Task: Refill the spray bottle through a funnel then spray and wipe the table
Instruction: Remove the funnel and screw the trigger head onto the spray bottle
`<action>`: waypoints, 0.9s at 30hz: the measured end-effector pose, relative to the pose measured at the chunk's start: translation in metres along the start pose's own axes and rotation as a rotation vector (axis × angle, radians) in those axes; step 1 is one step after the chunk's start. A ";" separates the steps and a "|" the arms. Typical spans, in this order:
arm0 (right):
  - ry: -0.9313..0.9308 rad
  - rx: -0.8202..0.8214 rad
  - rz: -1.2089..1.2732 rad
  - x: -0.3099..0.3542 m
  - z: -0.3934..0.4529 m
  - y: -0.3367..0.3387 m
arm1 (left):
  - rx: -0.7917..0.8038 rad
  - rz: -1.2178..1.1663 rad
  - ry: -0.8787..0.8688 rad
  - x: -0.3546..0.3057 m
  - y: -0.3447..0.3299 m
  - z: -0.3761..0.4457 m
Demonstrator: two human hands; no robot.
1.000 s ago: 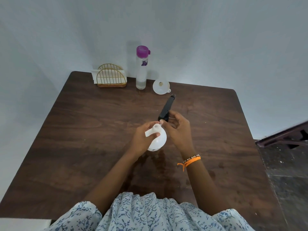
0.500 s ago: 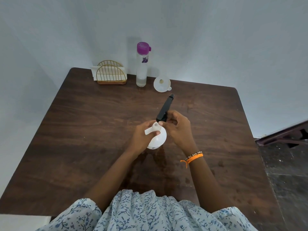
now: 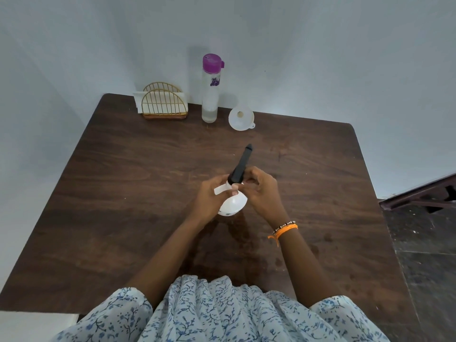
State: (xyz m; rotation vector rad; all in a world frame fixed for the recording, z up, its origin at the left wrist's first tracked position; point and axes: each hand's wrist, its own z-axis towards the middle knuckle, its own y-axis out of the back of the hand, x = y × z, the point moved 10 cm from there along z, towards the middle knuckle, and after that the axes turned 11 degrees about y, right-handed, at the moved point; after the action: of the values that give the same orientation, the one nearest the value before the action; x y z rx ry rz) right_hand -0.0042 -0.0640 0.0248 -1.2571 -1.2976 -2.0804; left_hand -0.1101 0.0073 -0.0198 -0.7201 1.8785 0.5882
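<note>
Far left at the back edge of the table (image 3: 128, 193): wire napkin holder (image 3: 164, 104), white napkins inside. Next, clear water bottle (image 3: 210, 95) with purple cap, upright, low liquid. Just right of it, white funnel (image 3: 241, 118), wide mouth up. Mid-table: left hand (image 3: 209, 198) curled around neck of white spray bottle (image 3: 233, 204), body partly hidden. Black sprayer head (image 3: 240, 166) points away. Right hand (image 3: 261, 191) fingers pinched at the head's base; contact point obscured. Orange wristband (image 3: 285, 229).
</note>
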 end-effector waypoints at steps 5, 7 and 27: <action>0.125 0.061 -0.079 0.014 0.005 -0.010 | -0.016 0.027 -0.034 -0.002 0.003 0.002; 0.140 0.080 -0.103 0.013 0.005 -0.009 | -0.018 0.040 -0.047 -0.003 0.003 0.002; -0.010 -0.258 0.056 0.001 -0.008 -0.002 | -0.121 0.201 -0.352 -0.016 0.003 -0.021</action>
State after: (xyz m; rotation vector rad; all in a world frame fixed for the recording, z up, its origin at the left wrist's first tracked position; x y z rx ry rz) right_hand -0.0096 -0.0696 0.0237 -1.3924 -1.0084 -2.2581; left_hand -0.1204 -0.0012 0.0027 -0.4700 1.6047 0.9024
